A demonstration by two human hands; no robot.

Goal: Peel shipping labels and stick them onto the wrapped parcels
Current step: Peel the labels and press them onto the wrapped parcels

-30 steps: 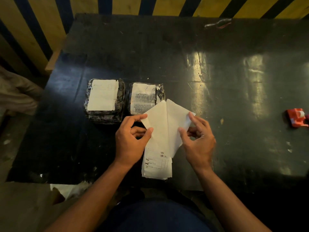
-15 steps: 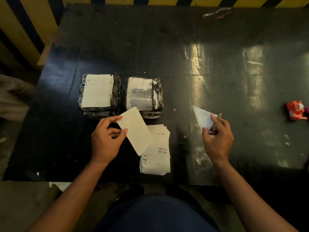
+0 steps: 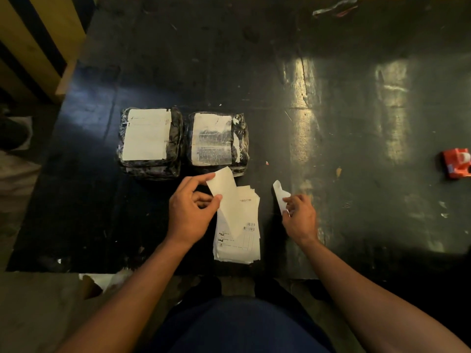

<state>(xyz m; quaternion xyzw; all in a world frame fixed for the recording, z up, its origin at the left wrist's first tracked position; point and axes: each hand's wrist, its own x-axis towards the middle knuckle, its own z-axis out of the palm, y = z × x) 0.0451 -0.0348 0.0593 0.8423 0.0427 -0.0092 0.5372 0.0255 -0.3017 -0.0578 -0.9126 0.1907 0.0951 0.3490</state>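
Two parcels wrapped in black plastic sit side by side on the dark table (image 3: 331,123). The left parcel (image 3: 175,149) carries a plain white label, and the right parcel (image 3: 242,146) has a printed sheet under its wrap. My left hand (image 3: 191,215) pinches a peeled white label (image 3: 225,192) just in front of the right parcel, above a stack of printed shipping labels (image 3: 239,238). My right hand (image 3: 299,217) holds the curled white backing paper (image 3: 280,194) to the right of the stack.
A red tape dispenser (image 3: 457,163) lies at the table's right edge. Scrap plastic (image 3: 334,7) lies at the far edge. A yellow-and-black striped wall (image 3: 38,42) stands at the left. Crumpled white paper (image 3: 107,278) lies on the floor below the near edge.
The label and its backing came apart. My left hand kept the label near the right parcel; my right hand carried the backing right, then back towards the stack.
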